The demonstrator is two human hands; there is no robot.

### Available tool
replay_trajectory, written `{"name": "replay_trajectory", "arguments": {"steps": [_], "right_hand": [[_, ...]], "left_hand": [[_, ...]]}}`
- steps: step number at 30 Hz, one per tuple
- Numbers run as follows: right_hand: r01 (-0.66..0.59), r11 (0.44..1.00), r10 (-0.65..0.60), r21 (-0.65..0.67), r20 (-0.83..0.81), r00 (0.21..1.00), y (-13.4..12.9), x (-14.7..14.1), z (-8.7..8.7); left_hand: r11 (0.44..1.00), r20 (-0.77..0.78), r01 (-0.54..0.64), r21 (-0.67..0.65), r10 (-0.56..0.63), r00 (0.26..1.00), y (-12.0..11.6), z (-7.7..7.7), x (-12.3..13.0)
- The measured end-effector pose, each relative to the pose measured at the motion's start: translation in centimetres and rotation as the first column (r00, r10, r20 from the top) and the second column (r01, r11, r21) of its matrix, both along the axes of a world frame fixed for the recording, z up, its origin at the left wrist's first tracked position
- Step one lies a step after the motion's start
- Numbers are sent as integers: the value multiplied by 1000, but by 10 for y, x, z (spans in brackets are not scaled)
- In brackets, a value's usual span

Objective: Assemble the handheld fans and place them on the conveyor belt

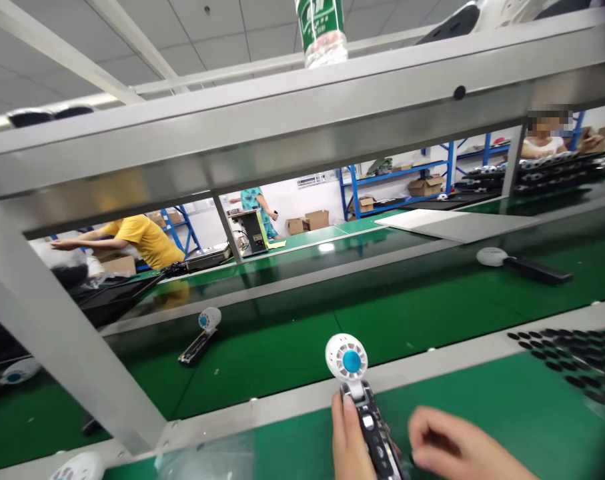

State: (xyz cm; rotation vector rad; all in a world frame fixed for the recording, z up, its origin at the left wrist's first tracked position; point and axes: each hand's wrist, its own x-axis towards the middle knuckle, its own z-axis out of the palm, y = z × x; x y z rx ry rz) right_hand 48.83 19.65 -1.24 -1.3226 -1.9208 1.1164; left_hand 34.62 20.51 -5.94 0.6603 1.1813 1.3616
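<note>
Gripping a handheld fan [355, 393] by its dark handle, my left hand [347, 440] is closed around it at the workbench's [482, 407] near edge, head pointing toward the conveyor belt [292, 333]. My right hand [457, 447] rests loosely curled beside it, empty as far as I can tell.

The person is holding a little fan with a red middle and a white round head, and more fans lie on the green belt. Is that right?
Not quite. The head view shows the little fan has a blue middle, not red. Its round head is white, the left hand holds its handle, and more fans lie on the green belt.
</note>
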Motion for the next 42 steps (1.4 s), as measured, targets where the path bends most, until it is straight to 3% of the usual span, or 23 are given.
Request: {"name": "replay_trajectory", "arguments": {"steps": [3,6,14,17,26,42], "right_hand": [[63,998,-62,-5,-162,985,15,-15,29],[72,996,-63,49,-156,986,21,-30,39],[6,997,-4,81,-27,1000,16,-30,28],[-3,997,5,72,-30,1000,14,-31,31],[86,995,-87,-58,-14,996,10,-36,37],[46,995,-48,83,14,999,11,-39,25]], "left_hand": [[1000,-51,21,-4,-21,998,-4,10,2],[999,-72,37,-20,-38,997,-5,19,0],[997,-34,42,-60,-44,998,-9,22,-2],[999,-64,-37,-29,35,997,-10,23,-2],[999,-128,-29,-31,25,991,-9,31,-2],[996,-137,-63,-55,55,989,-11,28,-3]]}}
